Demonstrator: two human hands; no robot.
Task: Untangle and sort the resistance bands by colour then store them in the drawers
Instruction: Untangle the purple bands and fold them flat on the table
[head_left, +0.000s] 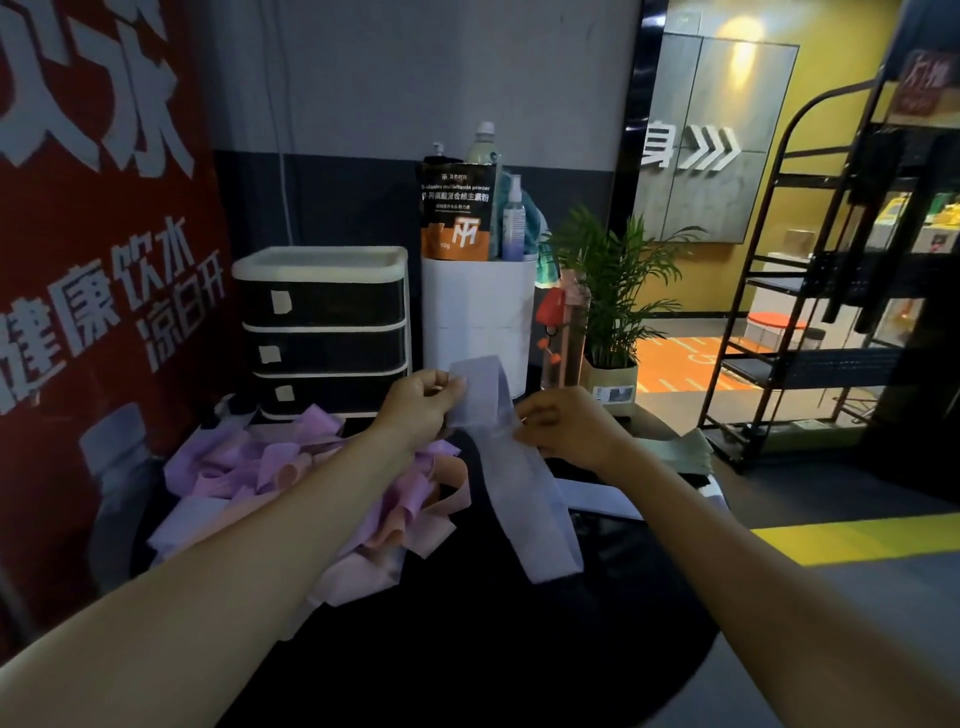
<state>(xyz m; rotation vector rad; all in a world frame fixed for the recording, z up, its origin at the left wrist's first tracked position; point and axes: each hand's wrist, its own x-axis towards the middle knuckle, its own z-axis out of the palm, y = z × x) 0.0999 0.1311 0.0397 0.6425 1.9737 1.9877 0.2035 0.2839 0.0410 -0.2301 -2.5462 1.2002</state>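
A red banner (78, 234) with large white characters hangs at far left, beside a dark round bench (493, 649) with a smooth, matte top. On the bench's left side lies a tangled heap of resistance bands (291, 478), flat, thin elastic strips in pink, purple and peach, looped and folded over one another. Behind the heap stands a three-tier drawer unit (322, 332), boxy, with a white plastic frame, dark translucent drawer fronts and a small pale label on each; all three drawers are closed. The left hand (421, 405) pinches the upper end of a lavender band (524, 483) between curled fingers and thumb, and the right hand (566, 421) grips the same strip lower down, its fingers curled round it. The band, wide, flat and slightly sheer, rises in a loop between the hands and trails down onto the bench toward the viewer. A white cylindrical container (478, 317) behind carries a black-and-orange powder pouch (456, 210) and a spray bottle (514, 218). Further right, a leafy green plant (618, 280) sits in a pale pot, and a black metal rack (810, 291) stands at far right.
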